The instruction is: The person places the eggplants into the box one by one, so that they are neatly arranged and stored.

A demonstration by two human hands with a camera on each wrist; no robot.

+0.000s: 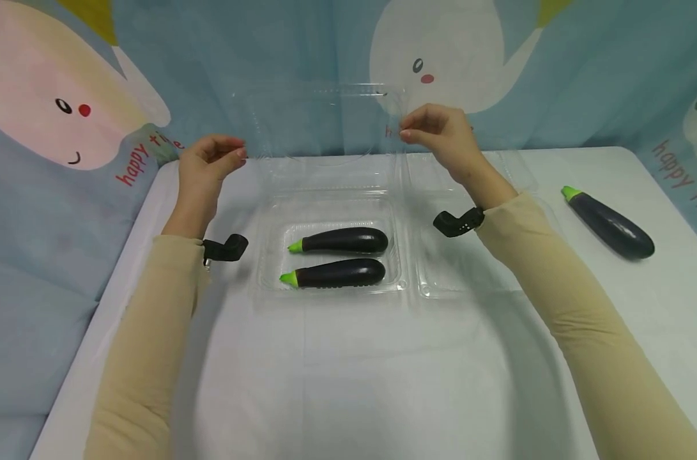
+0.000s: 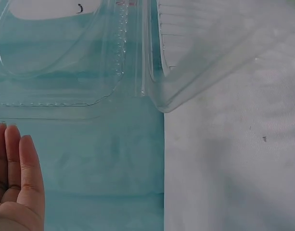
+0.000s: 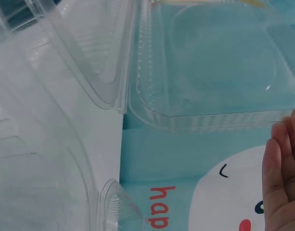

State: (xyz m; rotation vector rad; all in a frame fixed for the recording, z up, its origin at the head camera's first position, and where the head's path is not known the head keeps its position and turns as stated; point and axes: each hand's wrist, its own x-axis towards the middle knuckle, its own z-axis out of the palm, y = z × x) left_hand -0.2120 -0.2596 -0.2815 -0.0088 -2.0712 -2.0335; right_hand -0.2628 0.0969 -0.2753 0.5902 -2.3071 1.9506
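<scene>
1. Holding the clear lid (image 1: 325,131) raised behind the tray (image 1: 331,293), the hands work from opposite sides: the left hand (image 1: 206,166) pinches its left edge, fingertips nearly together, and the right hand (image 1: 444,139) pinches its right edge likewise.
2. Inside the tray, the far eggplant (image 1: 345,240) and the near eggplant (image 1: 341,273) lie side by side, green tips leftward.
3. Just right of the tray, a second clear container (image 1: 446,271) sits open on the bench (image 1: 348,383); farther right lies a loose eggplant (image 1: 611,225).
4. To fold the lid well, both edges should come down evenly, so that the hinge (image 1: 331,191) along the tray's back does not twist.
5. Fingertips should clear the tray's rim, with gentle pressure at the corners; such thin plastic probably buckles if one side is pushed ahead of the other.
</scene>
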